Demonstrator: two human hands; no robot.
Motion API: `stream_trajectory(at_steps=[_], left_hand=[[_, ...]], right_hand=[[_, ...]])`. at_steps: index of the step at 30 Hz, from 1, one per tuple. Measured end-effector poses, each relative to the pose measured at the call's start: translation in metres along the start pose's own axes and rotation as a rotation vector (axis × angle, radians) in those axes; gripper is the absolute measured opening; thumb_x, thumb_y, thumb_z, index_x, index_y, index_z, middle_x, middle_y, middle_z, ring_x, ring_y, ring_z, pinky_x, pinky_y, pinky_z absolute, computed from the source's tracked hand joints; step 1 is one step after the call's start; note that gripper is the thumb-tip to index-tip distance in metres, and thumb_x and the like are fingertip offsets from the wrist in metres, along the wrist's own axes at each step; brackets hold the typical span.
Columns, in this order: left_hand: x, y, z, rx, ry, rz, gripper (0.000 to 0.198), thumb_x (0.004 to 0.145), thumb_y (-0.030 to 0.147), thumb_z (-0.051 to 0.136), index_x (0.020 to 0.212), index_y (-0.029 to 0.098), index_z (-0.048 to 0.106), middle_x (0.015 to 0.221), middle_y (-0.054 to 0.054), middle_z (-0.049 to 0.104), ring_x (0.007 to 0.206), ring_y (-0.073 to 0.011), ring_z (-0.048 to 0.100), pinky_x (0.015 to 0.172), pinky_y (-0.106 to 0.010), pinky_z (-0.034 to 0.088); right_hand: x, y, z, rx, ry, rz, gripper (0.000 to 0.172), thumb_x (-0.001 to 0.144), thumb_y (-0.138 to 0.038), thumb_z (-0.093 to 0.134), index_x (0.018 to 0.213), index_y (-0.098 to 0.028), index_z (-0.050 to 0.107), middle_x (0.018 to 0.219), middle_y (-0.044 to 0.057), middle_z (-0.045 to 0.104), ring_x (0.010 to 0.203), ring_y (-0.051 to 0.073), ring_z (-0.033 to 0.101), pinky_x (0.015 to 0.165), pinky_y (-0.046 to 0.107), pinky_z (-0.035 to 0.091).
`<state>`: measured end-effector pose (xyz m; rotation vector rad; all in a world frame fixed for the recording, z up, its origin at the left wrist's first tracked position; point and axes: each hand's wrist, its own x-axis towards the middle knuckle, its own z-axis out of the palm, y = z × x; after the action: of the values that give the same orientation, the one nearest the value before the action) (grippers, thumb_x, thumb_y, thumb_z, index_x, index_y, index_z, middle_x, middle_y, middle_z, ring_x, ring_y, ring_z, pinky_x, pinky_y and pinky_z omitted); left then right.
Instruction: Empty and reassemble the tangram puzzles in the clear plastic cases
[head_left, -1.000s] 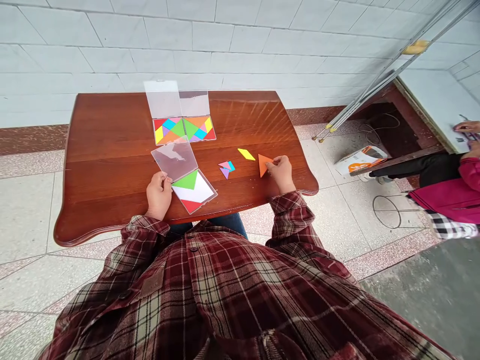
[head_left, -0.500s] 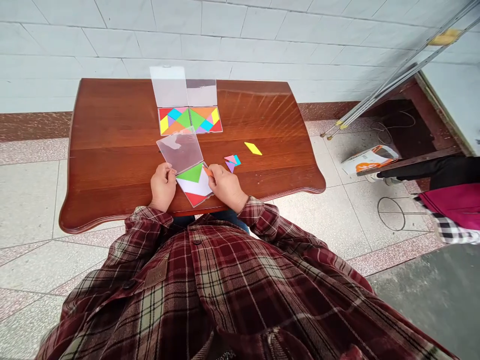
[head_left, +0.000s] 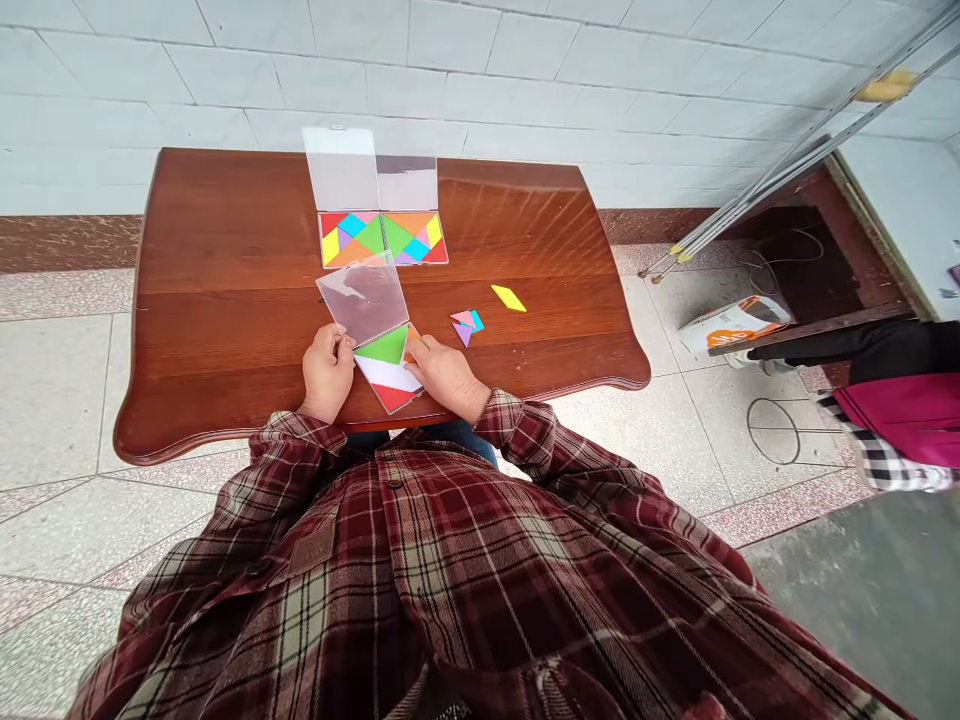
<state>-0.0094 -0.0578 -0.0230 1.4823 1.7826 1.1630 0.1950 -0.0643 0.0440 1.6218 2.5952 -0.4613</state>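
Observation:
A tangram case (head_left: 386, 374) lies at the table's front edge, its clear lid (head_left: 362, 297) folded back. My left hand (head_left: 328, 374) is closed on the case's left corner near the hinge. A green triangle (head_left: 384, 345) and a red triangle (head_left: 395, 398) lie in the case, with white base showing between them. My right hand (head_left: 450, 377) is closed on an orange piece (head_left: 412, 343) at the case's right side; the fingers partly cover it. To the right lie pink (head_left: 463, 318), blue (head_left: 476, 320) and purple (head_left: 463, 334) pieces, and a yellow parallelogram (head_left: 509, 298).
Two filled tangram cases (head_left: 415, 239) stand open side by side at the back of the wooden table (head_left: 225, 330). Beyond is a tiled wall (head_left: 517, 90). On the right are crutches (head_left: 742, 190), a white and orange bag (head_left: 735, 322) and part of a person (head_left: 900, 400).
My right hand has shifted slightly left and down, bringing the orange piece flatter against the right side of the case. My left hand keeps its hold on the corner.

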Motion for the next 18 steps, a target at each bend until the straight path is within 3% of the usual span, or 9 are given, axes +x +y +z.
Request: stream_trajectory(at_steps=[15, 18], left_hand=[[-0.001, 0.000, -0.001, 0.020, -0.006, 0.011, 0.017, 0.087, 0.021, 0.048, 0.103, 0.020, 0.054, 0.089, -0.002, 0.070, 0.075, -0.0137, 0.064, 0.076, -0.028, 0.050], [0.000, -0.002, 0.000, 0.016, -0.007, 0.009, 0.017, 0.086, 0.021, 0.048, 0.103, 0.020, 0.054, 0.089, -0.002, 0.070, 0.075, -0.0134, 0.064, 0.075, -0.028, 0.050]], right_hand=[[-0.006, 0.008, -0.002, 0.072, -0.008, 0.082, 0.028, 0.099, -0.029, 0.049, 0.120, -0.015, 0.061, 0.120, 0.014, 0.061, 0.103, 0.024, 0.062, 0.076, 0.029, 0.047], [-0.006, 0.014, 0.000, 0.139, 0.040, 0.086, 0.027, 0.097, -0.028, 0.051, 0.119, -0.016, 0.061, 0.119, 0.012, 0.062, 0.102, 0.023, 0.062, 0.078, 0.030, 0.047]])
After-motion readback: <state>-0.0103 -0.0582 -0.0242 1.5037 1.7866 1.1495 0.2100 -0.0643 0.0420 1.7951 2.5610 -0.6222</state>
